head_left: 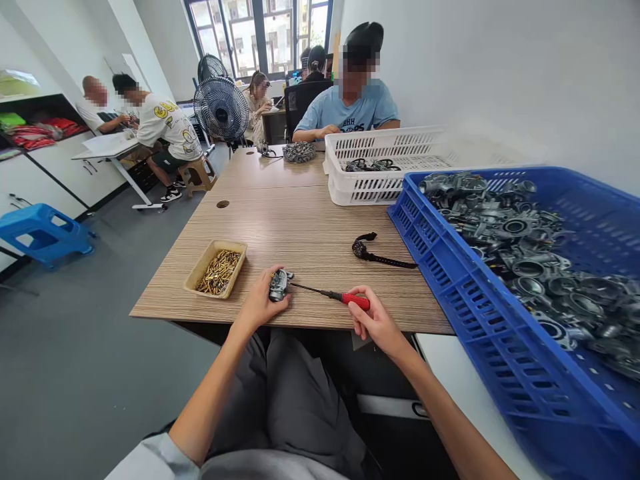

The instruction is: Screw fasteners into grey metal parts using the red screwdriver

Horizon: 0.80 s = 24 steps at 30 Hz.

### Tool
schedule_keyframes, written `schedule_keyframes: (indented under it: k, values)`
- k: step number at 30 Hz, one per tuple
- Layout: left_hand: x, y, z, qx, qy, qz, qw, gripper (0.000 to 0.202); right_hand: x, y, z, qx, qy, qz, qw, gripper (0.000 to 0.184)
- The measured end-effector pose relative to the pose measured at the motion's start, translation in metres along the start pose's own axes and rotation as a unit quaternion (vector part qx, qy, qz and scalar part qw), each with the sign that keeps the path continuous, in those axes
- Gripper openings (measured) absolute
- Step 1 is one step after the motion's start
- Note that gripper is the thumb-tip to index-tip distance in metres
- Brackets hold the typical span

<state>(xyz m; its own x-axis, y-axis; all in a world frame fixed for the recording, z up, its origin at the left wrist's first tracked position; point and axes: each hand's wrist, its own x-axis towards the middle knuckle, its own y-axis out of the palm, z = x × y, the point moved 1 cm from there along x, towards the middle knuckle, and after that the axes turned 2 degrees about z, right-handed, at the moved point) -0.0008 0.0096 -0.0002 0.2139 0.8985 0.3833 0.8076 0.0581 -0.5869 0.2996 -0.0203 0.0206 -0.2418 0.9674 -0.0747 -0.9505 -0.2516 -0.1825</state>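
Note:
A small silver-grey carburetor body (279, 287) rests on the table near its front edge, gripped by my left hand (262, 297) with the fingers wrapped round its left side. My right hand (373, 315) is closed on the red handle of a screwdriver (356, 301). The long dark shaft points left, and its tip meets the right side of the carburetor body; whether it sits in a screw is too small to tell. Left of my left hand stands a beige tray (189, 285) holding many small brass pieces (218, 272).
A blue crate (425, 257) full of metal carburetor bodies (530, 267) stands at the right. Behind it is a white crate (365, 193) with a few parts. A black wristwatch (361, 249) lies on the wooden table (280, 220). Across the table sits a person (350, 110) in a blue shirt.

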Motion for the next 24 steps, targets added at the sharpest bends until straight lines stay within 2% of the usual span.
schedule_keyframes:
  k: [24]
  values:
    - [0.0,0.0008,0.0014,0.0,0.001,-0.008,1.0,0.068,0.0014,0.0021,-0.0028,-0.034,0.006,-0.02,0.999,0.044]
